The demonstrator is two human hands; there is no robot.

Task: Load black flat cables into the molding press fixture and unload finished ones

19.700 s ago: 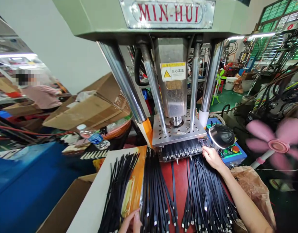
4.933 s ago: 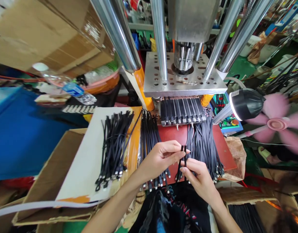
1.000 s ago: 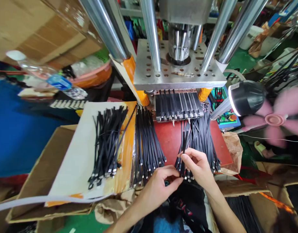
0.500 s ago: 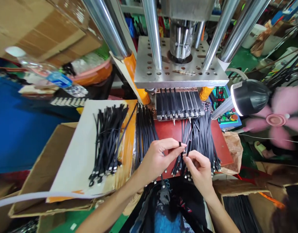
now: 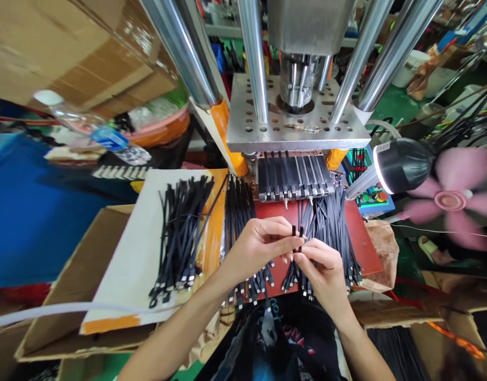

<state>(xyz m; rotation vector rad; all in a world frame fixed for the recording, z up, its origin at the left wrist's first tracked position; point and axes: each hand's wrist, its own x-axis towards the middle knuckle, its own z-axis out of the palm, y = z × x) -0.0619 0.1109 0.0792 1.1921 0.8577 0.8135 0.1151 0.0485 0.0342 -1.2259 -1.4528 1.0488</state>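
In front of my chest both hands meet in a pinch. My left hand (image 5: 263,241) is closed on a flat black cable (image 5: 294,230), which stands up above the fingertips. Close beside it rises a second black strip (image 5: 301,232), pinched by my right hand (image 5: 323,262). Whether the two strips belong to one cable I cannot tell, as the fingers hide their lower parts. Beyond the hands, a fixture block (image 5: 295,177) under the press holds several black cables in its slots. Right of the hands lies a bundle of black cables (image 5: 333,227) with metal plug ends.
The press's steel plate (image 5: 299,138) hangs over the fixture. A black lamp (image 5: 404,165) and a pink fan (image 5: 450,201) are at the right. More cables (image 5: 183,227) lie on a white board (image 5: 120,254) at the left. A second bundle (image 5: 239,206) rests beside it.
My hands have come together, and the two black strips now stand upright side by side. The right fingers have moved closer to the left ones. The view has shifted slightly.
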